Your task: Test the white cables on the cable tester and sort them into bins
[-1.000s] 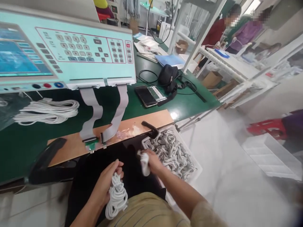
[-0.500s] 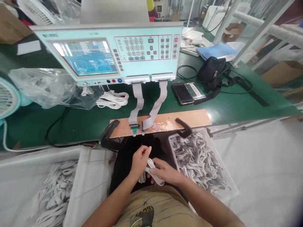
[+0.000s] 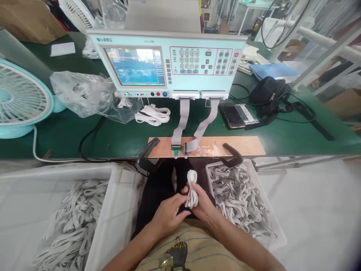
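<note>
Head view: right hand (image 3: pixel 205 206) clasps the white cable coil (image 3: pixel 192 187) upright; left hand (image 3: pixel 168 215) pinches its base, steadying it.

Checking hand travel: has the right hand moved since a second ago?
Yes: the right hand came leftward off the bin of cables, meeting the left hand on the cable bundle.

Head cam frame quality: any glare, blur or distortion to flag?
Head view: bright, even light with no hard shadows; the screen is washed by glare and its text is unreadable; wide-angle distortion bows the bench edge; left hand, right hand and coil at centre are sharp; the right margin is soft and the lower right corner is darkened.
</note>
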### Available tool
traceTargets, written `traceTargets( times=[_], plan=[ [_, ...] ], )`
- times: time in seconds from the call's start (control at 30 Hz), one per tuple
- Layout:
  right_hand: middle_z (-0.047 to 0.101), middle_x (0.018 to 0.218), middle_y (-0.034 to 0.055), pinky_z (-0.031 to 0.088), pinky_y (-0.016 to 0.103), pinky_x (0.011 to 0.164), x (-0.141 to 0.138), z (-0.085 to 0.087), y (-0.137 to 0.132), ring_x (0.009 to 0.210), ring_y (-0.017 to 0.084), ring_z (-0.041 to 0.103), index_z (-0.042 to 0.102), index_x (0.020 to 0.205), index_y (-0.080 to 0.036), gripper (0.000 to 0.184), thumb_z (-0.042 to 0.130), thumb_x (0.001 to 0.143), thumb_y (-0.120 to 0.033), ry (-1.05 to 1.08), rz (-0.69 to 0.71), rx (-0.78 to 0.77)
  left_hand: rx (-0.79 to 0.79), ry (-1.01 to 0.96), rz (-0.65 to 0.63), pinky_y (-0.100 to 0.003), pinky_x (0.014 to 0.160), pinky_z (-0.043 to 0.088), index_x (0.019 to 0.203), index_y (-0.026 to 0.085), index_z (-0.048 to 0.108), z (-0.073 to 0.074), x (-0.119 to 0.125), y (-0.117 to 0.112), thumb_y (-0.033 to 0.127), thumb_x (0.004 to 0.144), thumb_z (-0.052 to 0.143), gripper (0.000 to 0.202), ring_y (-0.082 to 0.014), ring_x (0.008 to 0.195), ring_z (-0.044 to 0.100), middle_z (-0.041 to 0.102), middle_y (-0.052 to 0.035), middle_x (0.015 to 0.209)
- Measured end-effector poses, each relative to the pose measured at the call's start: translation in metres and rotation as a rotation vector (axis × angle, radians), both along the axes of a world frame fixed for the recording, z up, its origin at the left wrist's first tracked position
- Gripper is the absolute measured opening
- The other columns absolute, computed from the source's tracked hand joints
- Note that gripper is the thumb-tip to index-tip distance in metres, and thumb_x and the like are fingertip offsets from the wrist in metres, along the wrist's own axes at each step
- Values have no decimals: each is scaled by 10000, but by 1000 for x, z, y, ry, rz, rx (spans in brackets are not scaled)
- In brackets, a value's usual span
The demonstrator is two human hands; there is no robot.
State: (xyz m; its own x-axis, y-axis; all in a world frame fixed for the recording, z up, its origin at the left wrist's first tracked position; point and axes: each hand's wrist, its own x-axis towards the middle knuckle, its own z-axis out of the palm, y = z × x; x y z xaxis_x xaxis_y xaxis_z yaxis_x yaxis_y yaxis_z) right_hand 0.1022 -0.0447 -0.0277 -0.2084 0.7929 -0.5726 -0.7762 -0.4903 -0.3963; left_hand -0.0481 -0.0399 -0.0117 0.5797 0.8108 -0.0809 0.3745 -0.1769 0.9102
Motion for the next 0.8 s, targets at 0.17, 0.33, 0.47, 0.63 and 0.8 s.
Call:
traceTargets(
  times=[0.17,0.33,0.47,0.63,0.8],
  plan=[
    [565,756,16,449,250,590,-9,0,1,644,149,532,577,727,-178,279,622,714,-453,10,22,-1,-42,-101,28,-312,778,441,956,244,675,-3,4,1,268,763,611,204,-206,832,582,651,-71,882],
    [571,751,38,446,274,616,-3,-10,-2,652,161,534,587,760,-157,394,632,705,-544,-174,82,31,-37,-144,3,-286,737,441,885,222,692,4,6,6,223,798,554,163,-180,779,572,624,-62,815],
    [586,975,97,432,363,790,16,-14,-3,891,242,546,611,994,-163,439,690,688,-467,-833,60,207,-93,-125,14,-277,710,430,843,209,696,17,3,14,255,816,525,179,-172,738,554,606,-56,773],
    [618,995,78,404,355,820,39,18,4,910,223,535,591,1144,-237,310,540,838,-232,-1168,404,944,-343,-140,33,-235,594,410,753,181,674,26,-1,28,274,774,548,158,-125,600,506,558,-14,702],
    [611,744,22,387,267,625,35,34,20,663,165,527,670,922,-221,172,510,858,-232,-1131,468,958,-445,-197,221,-210,518,377,785,172,637,23,7,36,263,734,573,122,-100,510,451,499,36,569]
  ],
)
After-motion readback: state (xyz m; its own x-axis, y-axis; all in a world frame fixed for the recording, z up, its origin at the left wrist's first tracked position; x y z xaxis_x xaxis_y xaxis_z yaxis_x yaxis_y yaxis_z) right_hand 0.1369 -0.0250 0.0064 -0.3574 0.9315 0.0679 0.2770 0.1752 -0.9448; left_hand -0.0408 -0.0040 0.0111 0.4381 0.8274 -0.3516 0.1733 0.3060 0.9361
